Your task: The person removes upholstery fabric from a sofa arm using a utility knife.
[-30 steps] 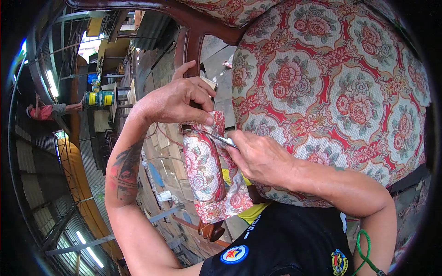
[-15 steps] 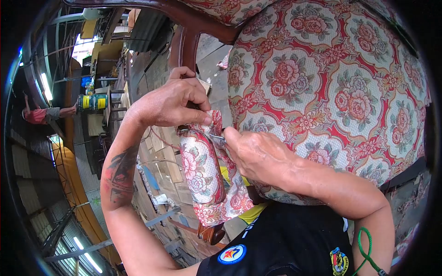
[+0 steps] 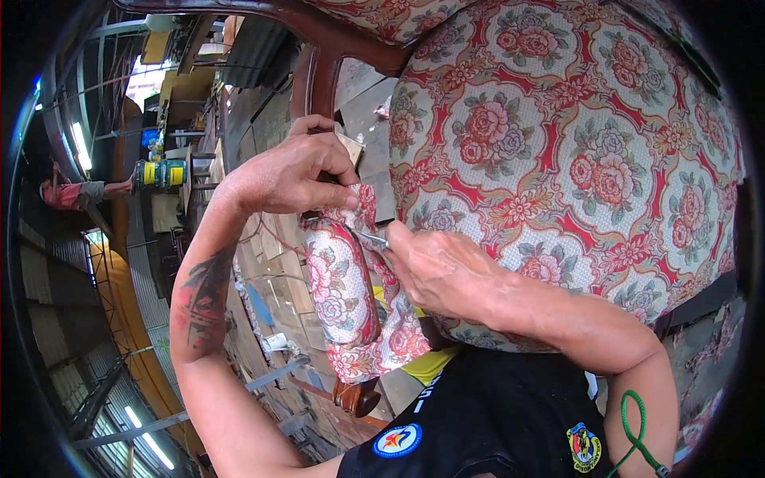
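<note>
Left hand: the left hand [image 3: 287, 177] is clenching on the loose floral fabric [image 3: 365, 197], its fingers [image 3: 339, 199] pinching the cloth's upper edge against the thumb.
Right hand: the right hand [image 3: 437, 269] is gripping a thin metal tool [image 3: 371, 237]; only its bright tip is showing beyond the fingers, so it may be scissors or pliers.
Tool tip: it is pointing at the cloth just below the left fingers, touching it or nearly so.
Armrest pad: the armrest pad [image 3: 339, 287] is sitting directly under the left fingers and beside the right ones, already wrapped in the same fabric, with a flap hanging below.
Step in hand: judging by the grip, the cloth is being pulled taut at the pad's top end while the tool is working its edge.
Next move calls for: a steady left pinch, and the tool tip staying clear of those fingers.
Behind the fingers: the chair cushion [image 3: 574, 143] and the wooden frame [image 3: 315, 76] are filling the view.
</note>
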Demonstrator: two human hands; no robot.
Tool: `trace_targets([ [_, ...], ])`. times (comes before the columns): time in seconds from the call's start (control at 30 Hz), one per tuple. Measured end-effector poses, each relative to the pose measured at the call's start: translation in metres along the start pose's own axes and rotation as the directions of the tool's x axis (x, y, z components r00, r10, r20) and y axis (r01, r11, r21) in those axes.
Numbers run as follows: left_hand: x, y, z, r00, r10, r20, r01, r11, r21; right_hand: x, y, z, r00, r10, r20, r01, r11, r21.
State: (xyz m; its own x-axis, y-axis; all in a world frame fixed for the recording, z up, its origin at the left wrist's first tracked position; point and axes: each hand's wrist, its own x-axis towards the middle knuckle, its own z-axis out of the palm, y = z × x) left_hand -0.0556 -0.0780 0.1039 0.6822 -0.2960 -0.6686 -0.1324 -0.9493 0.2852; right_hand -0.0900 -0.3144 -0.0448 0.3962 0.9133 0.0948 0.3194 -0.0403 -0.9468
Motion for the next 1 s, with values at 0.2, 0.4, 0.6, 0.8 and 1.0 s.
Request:
trace_targets([
  [0.2,-0.016,0.010,-0.014,0.993,-0.102,-0.056,0.104,0.994,0.030,-0.005,0.007,-0.013,0.998,0.009,-0.055,0.000,0.987,0.159],
  [0.4,-0.016,0.022,-0.017,0.990,-0.137,-0.021,0.138,0.989,0.054,-0.005,0.012,-0.013,0.992,-0.010,-0.125,0.036,0.978,0.206],
  [0.6,-0.011,0.007,-0.011,0.996,-0.090,-0.021,0.091,0.994,0.056,0.005,0.007,-0.012,0.990,-0.116,-0.079,0.126,0.983,0.131],
  [0.8,-0.008,0.004,-0.010,0.999,-0.028,-0.037,0.030,0.998,0.056,0.013,0.010,-0.006,0.984,-0.141,-0.105,0.148,0.987,0.060],
  [1.0,-0.008,-0.002,-0.011,1.000,-0.023,-0.009,0.023,0.999,0.036,0.015,0.010,-0.003,0.978,-0.173,-0.113,0.177,0.984,0.024],
])
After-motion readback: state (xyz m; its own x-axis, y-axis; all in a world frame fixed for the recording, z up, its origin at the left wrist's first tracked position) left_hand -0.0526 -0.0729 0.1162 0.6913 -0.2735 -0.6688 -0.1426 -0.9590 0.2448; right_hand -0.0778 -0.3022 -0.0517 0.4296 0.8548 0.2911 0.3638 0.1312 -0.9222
